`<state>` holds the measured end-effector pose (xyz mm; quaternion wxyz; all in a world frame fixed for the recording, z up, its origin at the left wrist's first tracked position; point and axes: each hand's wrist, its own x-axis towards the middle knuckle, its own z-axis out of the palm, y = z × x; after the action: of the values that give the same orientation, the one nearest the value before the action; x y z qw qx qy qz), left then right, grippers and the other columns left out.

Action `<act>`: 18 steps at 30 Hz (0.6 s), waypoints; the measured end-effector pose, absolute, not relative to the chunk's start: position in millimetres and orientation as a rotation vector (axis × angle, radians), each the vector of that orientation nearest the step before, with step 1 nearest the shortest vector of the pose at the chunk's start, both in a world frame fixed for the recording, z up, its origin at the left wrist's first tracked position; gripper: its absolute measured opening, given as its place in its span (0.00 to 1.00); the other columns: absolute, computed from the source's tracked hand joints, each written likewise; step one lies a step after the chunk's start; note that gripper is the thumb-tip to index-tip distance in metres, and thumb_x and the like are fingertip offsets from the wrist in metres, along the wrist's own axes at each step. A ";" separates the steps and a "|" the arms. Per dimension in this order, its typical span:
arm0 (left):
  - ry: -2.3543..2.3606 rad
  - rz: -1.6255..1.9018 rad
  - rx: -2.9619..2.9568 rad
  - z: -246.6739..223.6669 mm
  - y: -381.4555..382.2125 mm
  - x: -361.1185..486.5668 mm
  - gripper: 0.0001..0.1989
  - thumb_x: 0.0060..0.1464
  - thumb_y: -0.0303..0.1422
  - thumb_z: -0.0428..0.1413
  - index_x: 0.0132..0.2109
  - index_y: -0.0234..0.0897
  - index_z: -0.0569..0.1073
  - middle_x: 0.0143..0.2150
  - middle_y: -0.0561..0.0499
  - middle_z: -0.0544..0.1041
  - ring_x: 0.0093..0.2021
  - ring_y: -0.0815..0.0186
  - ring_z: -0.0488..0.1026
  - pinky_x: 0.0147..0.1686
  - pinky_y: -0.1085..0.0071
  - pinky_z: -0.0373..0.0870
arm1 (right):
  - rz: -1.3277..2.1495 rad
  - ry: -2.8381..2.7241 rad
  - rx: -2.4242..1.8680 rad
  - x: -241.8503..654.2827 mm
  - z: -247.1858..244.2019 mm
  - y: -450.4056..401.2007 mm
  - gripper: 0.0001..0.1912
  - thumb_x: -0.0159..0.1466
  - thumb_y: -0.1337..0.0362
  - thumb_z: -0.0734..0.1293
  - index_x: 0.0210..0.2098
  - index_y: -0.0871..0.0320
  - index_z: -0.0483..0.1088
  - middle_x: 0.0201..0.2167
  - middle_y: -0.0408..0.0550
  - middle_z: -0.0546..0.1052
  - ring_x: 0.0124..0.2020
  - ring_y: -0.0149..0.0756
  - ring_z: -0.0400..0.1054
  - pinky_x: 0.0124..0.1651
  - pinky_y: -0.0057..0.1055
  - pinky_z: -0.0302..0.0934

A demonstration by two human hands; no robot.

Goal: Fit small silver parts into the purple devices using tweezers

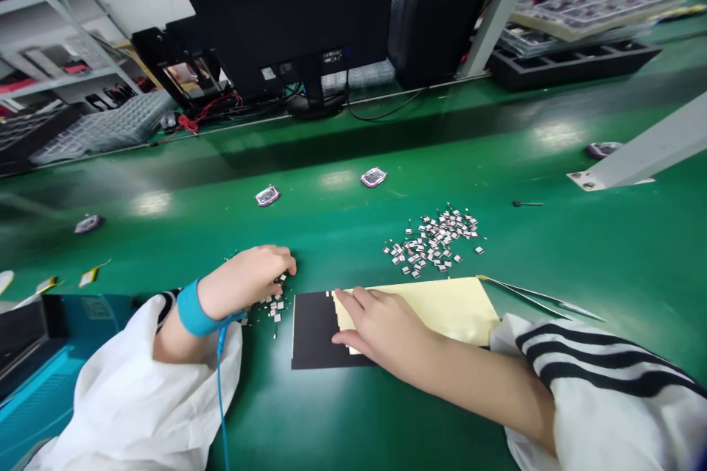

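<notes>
Head camera view: the person's left hand is bending over a smaller cluster of parts, just left of the black sheet. Its fingers are curling down and its thumb is sitting a little below them; whether anything is being pinched between the tips cannot be told. The right hand is resting palm down across the right side of the black sheet, where a yellow sheet is overlapping it along a stepped edge. Its forefinger and thumb are spreading apart, and it is seemingly steadying both sheets rather than gripping them.

The step in hand looks like picking among the small pieces with one hand while the other is bracing the sheets. Any move with such tiny parts calls for a light fingertip hold on a single piece, and for even pressure on the sheets so that neither is sliding.

Beyond the black sheet and to its right, a larger pile of small parts is spreading loosely over the green tabletop. Tweezers are lying farther right of the black sheet, near the yellow sheet's far corner. A blue wrist strap is circling the left wrist, left of the black sheet.
</notes>
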<state>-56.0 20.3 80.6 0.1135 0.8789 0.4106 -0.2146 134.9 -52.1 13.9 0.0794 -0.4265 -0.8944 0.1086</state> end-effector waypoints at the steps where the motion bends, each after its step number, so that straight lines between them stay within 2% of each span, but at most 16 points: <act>1: 1.212 -0.614 2.579 80.3 22.7 -58.2 0.12 0.43 0.20 0.55 0.37 0.36 0.69 0.37 0.50 0.71 0.38 0.63 0.69 0.33 0.74 0.63 | 0.324 -2.692 -1.308 134.0 15.7 -51.0 0.24 0.54 0.55 0.65 0.43 0.67 0.65 0.29 0.54 0.73 0.28 0.43 0.69 0.25 0.34 0.61; 4: 1.246 -0.537 2.606 78.4 28.2 -64.3 0.10 0.44 0.20 0.54 0.36 0.36 0.70 0.36 0.50 0.72 0.36 0.64 0.70 0.32 0.73 0.63 | 0.363 -2.718 -1.447 133.3 21.0 -45.7 0.14 0.57 0.57 0.63 0.34 0.64 0.68 0.22 0.52 0.72 0.23 0.43 0.69 0.21 0.33 0.58; 6: 1.267 -0.538 2.618 76.3 29.4 -66.8 0.09 0.44 0.21 0.54 0.35 0.35 0.70 0.35 0.50 0.72 0.35 0.64 0.70 0.31 0.73 0.62 | 0.366 -2.674 -1.489 134.3 21.8 -41.6 0.11 0.58 0.60 0.63 0.31 0.63 0.68 0.23 0.51 0.72 0.25 0.43 0.69 0.23 0.32 0.58; 9: 1.266 -0.589 2.626 72.9 28.9 -67.1 0.06 0.45 0.22 0.53 0.32 0.36 0.70 0.34 0.50 0.72 0.34 0.64 0.69 0.30 0.73 0.61 | 0.314 -2.586 -1.370 135.6 16.6 -38.2 0.09 0.57 0.63 0.64 0.35 0.63 0.68 0.30 0.51 0.71 0.33 0.41 0.68 0.31 0.32 0.62; 11: 1.233 -0.599 2.628 71.3 28.6 -65.7 0.07 0.45 0.21 0.51 0.29 0.37 0.70 0.32 0.51 0.72 0.34 0.64 0.69 0.30 0.74 0.61 | 0.276 -2.566 -1.285 135.3 10.7 -38.9 0.09 0.57 0.65 0.64 0.37 0.63 0.68 0.32 0.51 0.70 0.35 0.39 0.66 0.34 0.32 0.63; 14: 1.196 -0.573 2.574 70.0 28.9 -63.1 0.08 0.46 0.20 0.50 0.27 0.37 0.70 0.29 0.52 0.72 0.31 0.66 0.69 0.29 0.75 0.60 | 0.201 -2.564 -1.262 132.7 4.5 -42.8 0.08 0.58 0.68 0.62 0.37 0.64 0.69 0.30 0.51 0.69 0.34 0.38 0.66 0.34 0.32 0.63; 18: 1.237 -0.513 2.570 68.6 28.6 -60.0 0.08 0.46 0.20 0.50 0.31 0.36 0.70 0.30 0.52 0.73 0.30 0.66 0.70 0.28 0.75 0.60 | 0.174 -2.578 -1.288 127.9 5.0 -46.0 0.10 0.58 0.71 0.62 0.40 0.66 0.68 0.30 0.53 0.68 0.34 0.40 0.65 0.33 0.33 0.64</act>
<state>-60.0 28.6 68.6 0.1216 0.8802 0.4237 -0.1758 127.9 -46.0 5.0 0.1271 -0.4425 -0.8857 0.0599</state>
